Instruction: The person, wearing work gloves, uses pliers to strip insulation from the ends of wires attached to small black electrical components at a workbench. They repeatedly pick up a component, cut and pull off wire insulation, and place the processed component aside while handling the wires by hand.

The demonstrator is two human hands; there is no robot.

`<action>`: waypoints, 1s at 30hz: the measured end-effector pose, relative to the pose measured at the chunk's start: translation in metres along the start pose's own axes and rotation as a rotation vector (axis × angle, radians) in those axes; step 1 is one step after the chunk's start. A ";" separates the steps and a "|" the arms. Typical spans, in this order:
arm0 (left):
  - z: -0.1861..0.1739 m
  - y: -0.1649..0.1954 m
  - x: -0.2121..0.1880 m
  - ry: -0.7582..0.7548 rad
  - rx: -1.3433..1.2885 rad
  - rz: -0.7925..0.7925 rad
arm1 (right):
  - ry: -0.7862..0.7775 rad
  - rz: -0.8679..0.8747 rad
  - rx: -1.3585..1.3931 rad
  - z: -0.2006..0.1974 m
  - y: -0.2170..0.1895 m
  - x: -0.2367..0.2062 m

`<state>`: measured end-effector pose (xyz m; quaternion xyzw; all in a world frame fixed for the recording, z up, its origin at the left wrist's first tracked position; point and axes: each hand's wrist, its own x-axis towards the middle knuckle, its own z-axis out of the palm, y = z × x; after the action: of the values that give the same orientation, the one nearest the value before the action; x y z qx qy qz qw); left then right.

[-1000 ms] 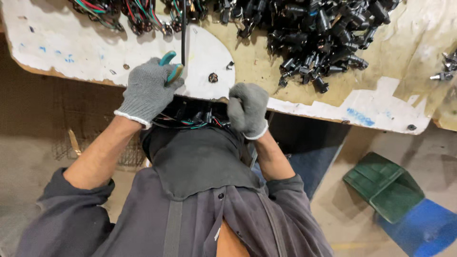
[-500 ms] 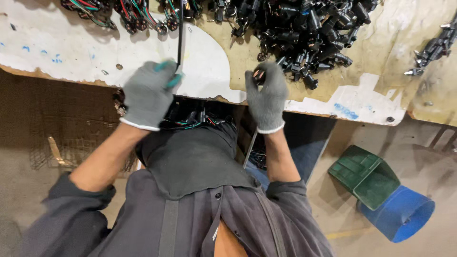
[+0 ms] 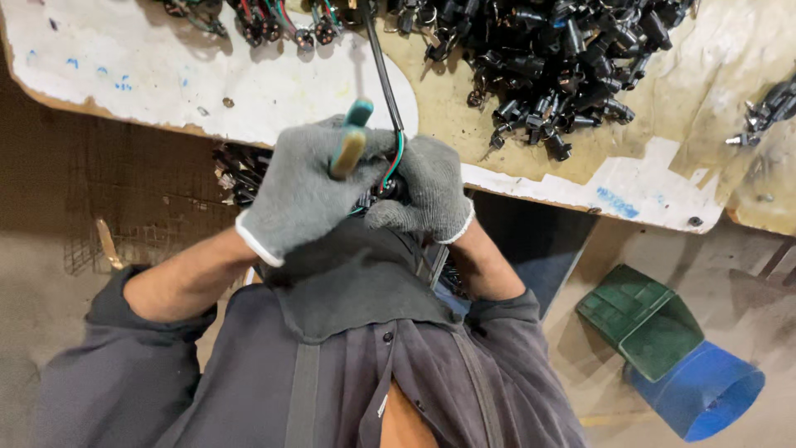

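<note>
Both my hands wear grey knit gloves and meet at the near edge of the workbench. My left hand grips a tool with a teal and yellow handle that sticks up out of the fist. My right hand pinches a small black connector with red and green wires. A black cable runs from the connector up across the bench. The two hands touch each other over my dark apron.
A large heap of black connectors covers the bench's far middle. Connectors with coloured wires lie at the far left, a few more at the right edge. A green and blue container stands on the floor at right.
My right hand came back from the black heap to my left hand, bringing a connector. The left hand lifted off the bench edge and turned the tool handle upward. The camera moved closer.
</note>
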<state>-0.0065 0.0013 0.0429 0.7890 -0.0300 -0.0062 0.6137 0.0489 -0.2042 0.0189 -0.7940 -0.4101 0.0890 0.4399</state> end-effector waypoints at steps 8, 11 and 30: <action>-0.042 0.041 0.007 0.359 -0.355 0.358 | 0.009 0.215 -0.045 0.001 -0.003 -0.005; -0.051 0.044 -0.004 0.394 -0.241 0.568 | -0.034 -0.022 -0.137 0.007 -0.009 0.001; -0.049 0.028 -0.001 0.295 -0.126 0.583 | -0.059 0.272 -0.035 0.010 0.005 -0.019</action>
<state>-0.0062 0.0419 0.0825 0.7000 -0.1649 0.2823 0.6349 0.0341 -0.2135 0.0054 -0.8469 -0.3129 0.1640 0.3974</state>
